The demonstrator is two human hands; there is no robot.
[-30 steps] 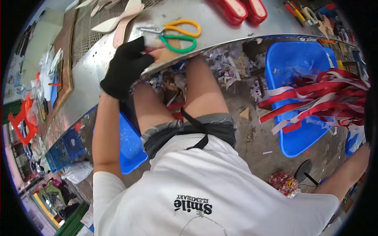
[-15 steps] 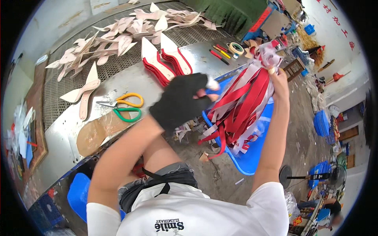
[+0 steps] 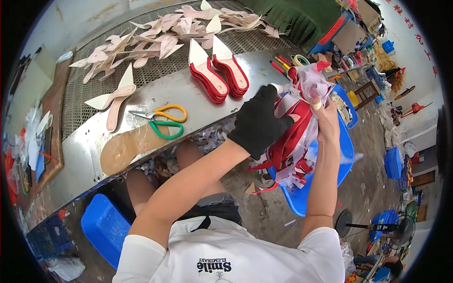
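A bundle of red strips with whitish film backing (image 3: pixel 290 148) hangs over a blue basin at the edge of the metal table. My right hand (image 3: pixel 326 118), its thumb tip taped, grips the bundle near its gathered top. My left hand (image 3: pixel 260 121), in a black fingerless glove, is closed round the bundle's left side with the thumb across the strips; its other fingertips are partly hidden. On the table left of my hands stand two stacks of red-edged shoe insoles (image 3: pixel 207 78). Scissors (image 3: pixel 158 118) with one yellow and one green handle lie nearer me.
Many loose pale insoles (image 3: pixel 165 40) pile on the mesh surface behind. A brown sole-shaped pad (image 3: pixel 127 151) lies at the table's front. The blue basin (image 3: pixel 347 146) stands below my right hand; another blue basin (image 3: pixel 104 226) is at lower left. Markers and a tape roll (image 3: pixel 300 60) lie farther back.
My left hand has moved right and taken hold of the strips, which hung from my right hand alone before. The bundle is now drawn together more narrowly. The whole view has shifted somewhat.
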